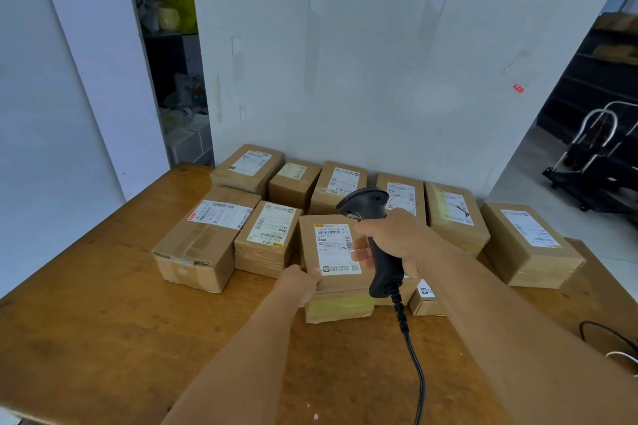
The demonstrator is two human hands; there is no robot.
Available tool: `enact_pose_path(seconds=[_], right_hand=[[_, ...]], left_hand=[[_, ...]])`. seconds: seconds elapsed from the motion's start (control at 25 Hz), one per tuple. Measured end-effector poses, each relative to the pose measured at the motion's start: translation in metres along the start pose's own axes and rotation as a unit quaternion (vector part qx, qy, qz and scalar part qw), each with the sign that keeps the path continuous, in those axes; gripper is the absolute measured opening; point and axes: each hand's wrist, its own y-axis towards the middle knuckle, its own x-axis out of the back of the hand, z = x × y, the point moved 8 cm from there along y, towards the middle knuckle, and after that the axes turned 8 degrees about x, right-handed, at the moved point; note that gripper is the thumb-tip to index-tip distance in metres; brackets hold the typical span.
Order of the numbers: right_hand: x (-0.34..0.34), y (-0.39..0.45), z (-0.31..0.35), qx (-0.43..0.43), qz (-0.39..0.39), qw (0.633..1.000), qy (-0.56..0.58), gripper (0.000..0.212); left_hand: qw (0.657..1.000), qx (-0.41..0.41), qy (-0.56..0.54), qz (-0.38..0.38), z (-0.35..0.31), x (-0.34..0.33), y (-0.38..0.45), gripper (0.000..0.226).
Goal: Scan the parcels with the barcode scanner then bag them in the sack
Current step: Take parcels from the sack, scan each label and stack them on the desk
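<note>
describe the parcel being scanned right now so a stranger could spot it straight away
On the wooden table, it is the front-middle parcel in the cluster of brown boxes. The left hand grips its near-left corner, and the right hand holds the black scanner over its label.

a worn wooden table point(103, 338) stands against a pale wall point(379, 62); dark shelving point(600, 72) and a folded trolley point(593, 155) at right.

On my feed: left hand point(299, 281), right hand point(392, 241) both bare, no gloves. Forearms bare right to frame edge, no sleeves, watch or rings visible.
</note>
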Motion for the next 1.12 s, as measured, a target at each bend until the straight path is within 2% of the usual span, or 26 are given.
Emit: enact_pose_path(seconds=[0.12, 0.2, 0.32, 0.56, 0.72, 0.84, 1.12], right_hand=[[0.008, 0.013, -0.026, 0.011, -0.053, 0.995, -0.082, 0.016], [0.004, 0.022, -0.054, -0.002, -0.075, 0.994, -0.08, 0.021], [-0.008, 0.032, -0.09, -0.011, -0.1, 0.992, -0.076, 0.013], [-0.006, 0.023, -0.101, 0.016, -0.122, 0.99, -0.071, 0.013], [-0.007, -0.011, -0.121, 0.005, -0.101, 0.994, -0.038, 0.016], [-0.007, -0.043, -0.132, 0.032, -0.075, 0.996, -0.039, 0.018], [-0.019, -0.152, -0.139, 0.102, 0.015, 0.994, -0.035, 0.014]], left_hand=[[0.999, -0.005, -0.026, 0.025, 0.004, -0.005, 0.001, 0.054], [0.997, 0.001, -0.063, 0.047, 0.008, -0.008, -0.003, 0.058], [0.987, 0.028, -0.14, 0.077, 0.015, -0.015, -0.004, 0.059], [0.975, 0.03, -0.21, 0.071, 0.029, -0.03, -0.001, 0.061], [0.957, 0.036, -0.279, 0.068, 0.053, -0.04, -0.028, 0.054], [0.937, 0.042, -0.34, 0.064, 0.08, -0.051, -0.065, 0.044], [0.893, 0.033, -0.448, -0.017, 0.171, -0.067, -0.179, 0.027]])
